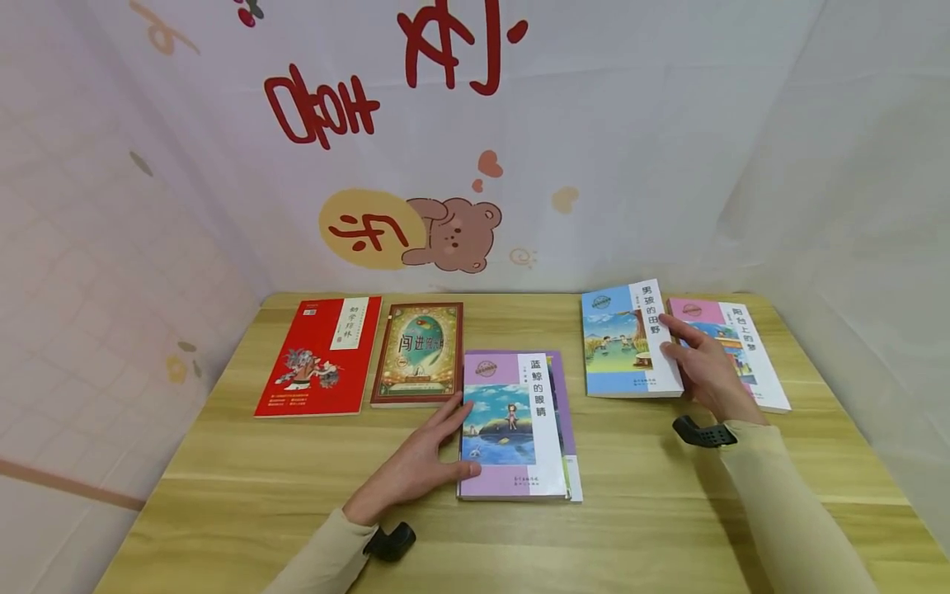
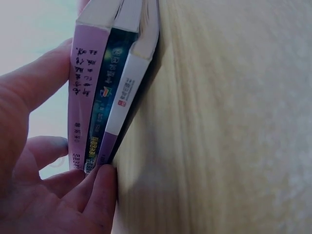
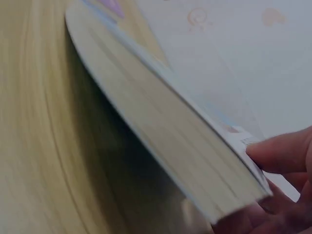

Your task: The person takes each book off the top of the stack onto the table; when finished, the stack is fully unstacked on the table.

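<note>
The left hand [image 1: 423, 462] rests against the spine side of a stack of books. On top of that stack lies a lilac book [image 1: 545, 445] with a lake picture. In the left wrist view, two thinner books show beneath it, a dark teal book [image 2: 109, 78] and a white-and-purple book [image 2: 119, 105]. Fingers and thumb spread along the spines. The right hand [image 1: 705, 363] pinches the right edge of a blue book [image 1: 612, 351]. That edge is raised off the table, and its page block [image 3: 161, 126] shows in the right wrist view.
A pink book [image 1: 764, 371] lies partly behind the right hand. On the left are a red book [image 1: 326, 355] and a brown-bordered book with a green oval [image 1: 418, 355]. The wooden table [image 1: 282, 495] meets a printed white cloth [image 1: 631, 165] at the back.
</note>
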`<state>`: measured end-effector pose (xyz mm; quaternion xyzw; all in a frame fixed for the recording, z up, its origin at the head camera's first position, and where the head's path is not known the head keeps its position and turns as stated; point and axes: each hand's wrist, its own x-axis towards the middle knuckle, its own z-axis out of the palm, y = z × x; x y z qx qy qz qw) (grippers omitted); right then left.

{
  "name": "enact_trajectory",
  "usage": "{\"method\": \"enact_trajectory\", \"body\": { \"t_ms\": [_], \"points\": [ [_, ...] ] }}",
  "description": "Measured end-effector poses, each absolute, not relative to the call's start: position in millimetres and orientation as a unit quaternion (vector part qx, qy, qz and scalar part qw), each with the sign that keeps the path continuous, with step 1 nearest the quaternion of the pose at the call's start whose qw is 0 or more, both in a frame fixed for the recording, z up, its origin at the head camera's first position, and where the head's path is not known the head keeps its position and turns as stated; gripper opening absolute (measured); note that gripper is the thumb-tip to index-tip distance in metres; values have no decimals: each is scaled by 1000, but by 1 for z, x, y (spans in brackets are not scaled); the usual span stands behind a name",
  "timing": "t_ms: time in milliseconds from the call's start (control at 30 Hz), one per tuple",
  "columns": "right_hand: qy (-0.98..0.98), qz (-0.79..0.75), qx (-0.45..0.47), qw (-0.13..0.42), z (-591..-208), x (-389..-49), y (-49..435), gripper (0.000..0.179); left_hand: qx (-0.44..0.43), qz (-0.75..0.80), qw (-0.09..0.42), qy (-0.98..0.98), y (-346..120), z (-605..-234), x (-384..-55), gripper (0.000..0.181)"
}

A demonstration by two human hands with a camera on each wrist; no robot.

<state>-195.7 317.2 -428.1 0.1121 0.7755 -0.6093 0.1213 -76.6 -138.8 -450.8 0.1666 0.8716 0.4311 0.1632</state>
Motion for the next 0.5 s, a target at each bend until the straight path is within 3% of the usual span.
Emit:
{"method": "enact_trajectory", "body": {
  "t_ms": [300,500],
  "points": [
    [872,-476,36,110,-427,-195,323,59,164,435,165,870,-140,-454,-75,91],
    [876,-471,6,103,-422,-192,326,57,165,433,162,871,-140,-454,-75,91]
  ]
}}
